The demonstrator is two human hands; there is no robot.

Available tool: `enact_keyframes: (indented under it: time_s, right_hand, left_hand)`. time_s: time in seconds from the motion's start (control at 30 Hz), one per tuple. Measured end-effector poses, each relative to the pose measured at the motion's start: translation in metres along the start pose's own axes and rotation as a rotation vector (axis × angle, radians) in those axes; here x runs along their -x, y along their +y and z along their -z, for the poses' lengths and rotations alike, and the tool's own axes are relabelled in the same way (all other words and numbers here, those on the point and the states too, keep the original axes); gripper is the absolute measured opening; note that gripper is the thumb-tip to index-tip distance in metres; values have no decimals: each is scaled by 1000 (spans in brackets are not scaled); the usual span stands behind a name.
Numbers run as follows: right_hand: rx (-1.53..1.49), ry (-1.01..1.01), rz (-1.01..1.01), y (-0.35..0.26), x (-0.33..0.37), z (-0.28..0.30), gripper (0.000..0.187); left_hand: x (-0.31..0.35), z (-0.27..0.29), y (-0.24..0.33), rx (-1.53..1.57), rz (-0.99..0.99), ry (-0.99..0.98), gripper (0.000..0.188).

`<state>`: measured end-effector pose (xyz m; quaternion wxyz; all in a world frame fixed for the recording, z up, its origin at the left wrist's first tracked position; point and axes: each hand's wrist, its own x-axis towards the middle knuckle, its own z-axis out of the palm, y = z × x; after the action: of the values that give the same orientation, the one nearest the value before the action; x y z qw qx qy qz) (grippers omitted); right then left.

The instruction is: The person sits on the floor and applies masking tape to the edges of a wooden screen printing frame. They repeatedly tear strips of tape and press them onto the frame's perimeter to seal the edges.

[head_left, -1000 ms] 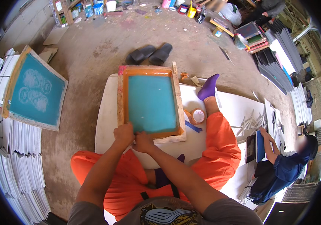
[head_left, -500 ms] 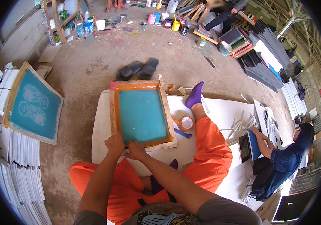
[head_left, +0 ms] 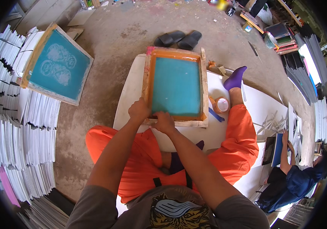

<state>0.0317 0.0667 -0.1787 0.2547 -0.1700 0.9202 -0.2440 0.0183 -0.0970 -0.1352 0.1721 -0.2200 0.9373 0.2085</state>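
Note:
A wooden screen printing frame (head_left: 204, 89) with blue-green mesh lies on a white board in front of my crossed legs. Glossy brown tape (head_left: 175, 55) lines its inner edges. My left hand (head_left: 139, 109) is closed at the near left corner, against the left rail. Beside it my right hand (head_left: 164, 122) bends its fingers over the near rail, fingertips at the taped inner edge. Whatever either hand pinches is hidden by the fingers. To the right of the frame stands a roll of tape (head_left: 221, 104), with a blue strip (head_left: 216, 115) next to it.
A second screen (head_left: 58, 65) with pale figures leans on stacks of white sheets (head_left: 20, 141) at left. Black slippers (head_left: 178, 38) sit beyond the frame. At right a co-worker (head_left: 297, 187) handles a blue panel (head_left: 277, 149) near white offcuts (head_left: 272, 123).
The view has swung, so the scene sits further right and higher. Both my hands stay at the frame's near left corner, with only slight finger movement.

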Motion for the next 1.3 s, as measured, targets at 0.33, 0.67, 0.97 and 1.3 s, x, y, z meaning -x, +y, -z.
enact_keyframes:
  time_s: [0.33,0.67,0.97,1.3]
  right_hand:
    - [-15,-64,2,8,-2,2,62]
    - [47,-92,41,4,-3,2,67]
    - [-3,-103,107,11,-4,3,68]
    - [-5,-1,141,13,3,-2,60]
  left_hand:
    - [-4,5,24,-220,-171,-98,29]
    - [-24,2,39,-553,-284,-228,31]
    - [-14,9,7,-192,-117,-170,35]
    - [-8,-4,2,-124,-116,-73,24]
